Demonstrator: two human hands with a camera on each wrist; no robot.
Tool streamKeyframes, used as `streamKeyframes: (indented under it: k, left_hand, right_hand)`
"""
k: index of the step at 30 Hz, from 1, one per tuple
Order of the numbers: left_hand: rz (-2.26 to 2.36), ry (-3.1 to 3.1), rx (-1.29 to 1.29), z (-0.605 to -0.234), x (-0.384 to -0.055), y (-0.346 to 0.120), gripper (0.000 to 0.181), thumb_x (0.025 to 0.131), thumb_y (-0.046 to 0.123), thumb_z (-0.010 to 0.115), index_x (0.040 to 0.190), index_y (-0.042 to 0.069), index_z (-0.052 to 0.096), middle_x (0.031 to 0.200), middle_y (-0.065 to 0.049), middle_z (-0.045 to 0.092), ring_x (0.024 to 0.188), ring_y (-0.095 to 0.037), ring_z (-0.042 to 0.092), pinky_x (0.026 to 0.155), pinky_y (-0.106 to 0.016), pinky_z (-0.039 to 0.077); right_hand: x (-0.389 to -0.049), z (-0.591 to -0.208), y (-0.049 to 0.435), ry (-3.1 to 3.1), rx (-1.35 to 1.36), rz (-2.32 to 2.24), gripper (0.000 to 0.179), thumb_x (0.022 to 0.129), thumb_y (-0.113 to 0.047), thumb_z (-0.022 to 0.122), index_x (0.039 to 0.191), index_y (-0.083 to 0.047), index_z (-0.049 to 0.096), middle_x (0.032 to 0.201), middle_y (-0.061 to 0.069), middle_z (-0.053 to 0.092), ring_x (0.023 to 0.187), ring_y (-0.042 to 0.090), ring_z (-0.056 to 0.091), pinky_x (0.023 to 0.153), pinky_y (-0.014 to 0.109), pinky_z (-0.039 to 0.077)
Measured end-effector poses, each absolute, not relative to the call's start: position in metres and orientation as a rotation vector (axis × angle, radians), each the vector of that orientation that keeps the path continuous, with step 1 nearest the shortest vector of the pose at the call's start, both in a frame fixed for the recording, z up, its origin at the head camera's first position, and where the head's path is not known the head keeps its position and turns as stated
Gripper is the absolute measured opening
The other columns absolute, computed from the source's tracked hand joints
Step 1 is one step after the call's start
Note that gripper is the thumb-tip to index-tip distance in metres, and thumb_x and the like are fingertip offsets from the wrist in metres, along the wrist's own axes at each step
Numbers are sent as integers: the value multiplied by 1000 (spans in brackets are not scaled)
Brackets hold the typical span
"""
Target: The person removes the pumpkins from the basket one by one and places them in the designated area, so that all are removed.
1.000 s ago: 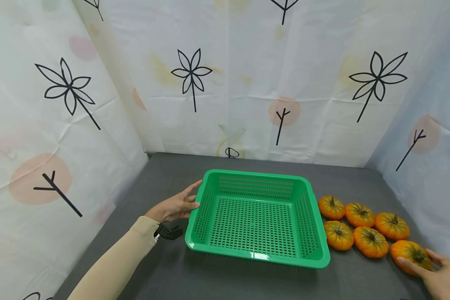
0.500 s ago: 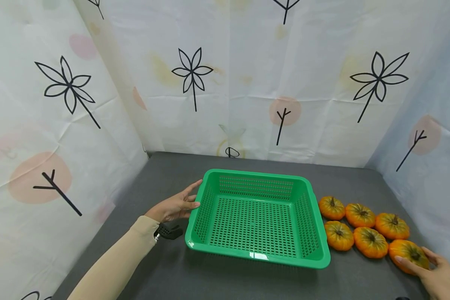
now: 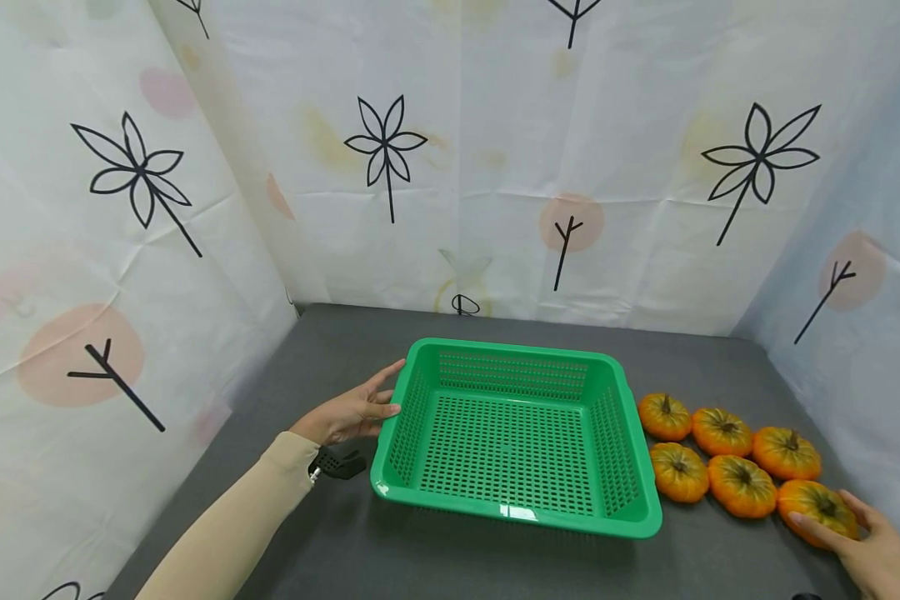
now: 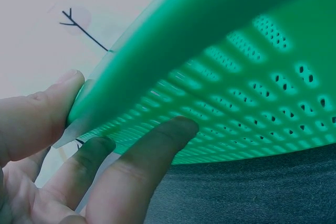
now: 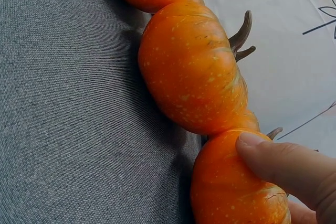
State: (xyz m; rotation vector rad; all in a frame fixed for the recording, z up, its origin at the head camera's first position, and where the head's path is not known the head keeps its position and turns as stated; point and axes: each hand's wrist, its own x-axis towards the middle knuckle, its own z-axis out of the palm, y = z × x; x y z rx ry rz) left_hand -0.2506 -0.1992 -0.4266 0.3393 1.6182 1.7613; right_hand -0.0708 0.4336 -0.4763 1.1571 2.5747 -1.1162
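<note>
My left hand (image 3: 352,410) grips the left rim of a green plastic basket (image 3: 513,523), thumb on the rim and fingers against the perforated side wall in the left wrist view. Inside, the basket holds nothing. On the right, my right hand (image 3: 881,546) holds a small orange pumpkin (image 3: 810,504), the nearest and rightmost of a two-row group. Its thumb (image 5: 273,158) presses the pumpkin's side in the right wrist view; the other fingers are mostly hidden behind. This pumpkin touches its neighbour (image 5: 191,69) in the front row.
Several more pumpkins (image 3: 742,486) sit close together just right of the basket, stems up. A dark grey cloth (image 3: 450,567) covers the table. White printed curtains (image 3: 495,167) stand behind and along both sides.
My right hand has shifted its pumpkin slightly to the left, against the others, then stayed nearly still. The left hand and basket have not moved.
</note>
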Motion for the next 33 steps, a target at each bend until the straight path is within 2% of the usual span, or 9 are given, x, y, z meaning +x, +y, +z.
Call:
streamKeyframes:
  k: [12, 18, 22, 29, 33]
  left_hand:
    - [1756, 1633, 350, -429, -252, -199, 92, 96, 2, 57, 155, 39, -4, 158, -19, 24, 124, -38, 54, 95, -51, 52]
    - [1755, 1634, 350, -430, -251, -200, 91, 96, 3, 58, 154, 42, 0, 158, -18, 24, 125, -37, 54, 96, -51, 52]
    - [1759, 1629, 343, -429, -251, -199, 91, 96, 2, 57, 154, 42, 0, 158, -18, 24, 125, -37, 54, 96, -51, 52]
    - [1762, 1632, 332, -429, -251, -199, 91, 96, 2, 58, 155, 41, 0, 158, -19, 24, 124, -37, 55, 95, -51, 52]
    - [1760, 1635, 334, -430, -252, -200, 91, 96, 3, 57, 155, 40, -1, 158, -19, 24, 123, -35, 57, 95, -51, 52]
  right_hand:
    - [-70, -475, 434, 2587, 1150, -1128, 107, 89, -57, 59, 152, 3, -4, 152, 39, -5, 136, 59, 6, 108, 70, 17]
    - [-69, -476, 432, 2566, 1166, -1203, 116, 83, -64, 61, 152, 2, -4, 153, 36, -8, 139, 57, 1, 110, 70, 15]
    - [-69, -471, 429, 2557, 1172, -1214, 114, 85, -61, 62, 152, 2, -5, 153, 35, -9, 139, 56, 0, 110, 69, 14]
    - [-70, -475, 432, 2560, 1172, -1204, 130, 73, -74, 64, 152, 1, -6, 154, 34, -11, 140, 56, -1, 110, 70, 14]
    - [-71, -478, 436, 2569, 1165, -1178, 127, 76, -70, 65, 152, 1, -7, 153, 35, -10, 139, 57, 1, 110, 70, 15]
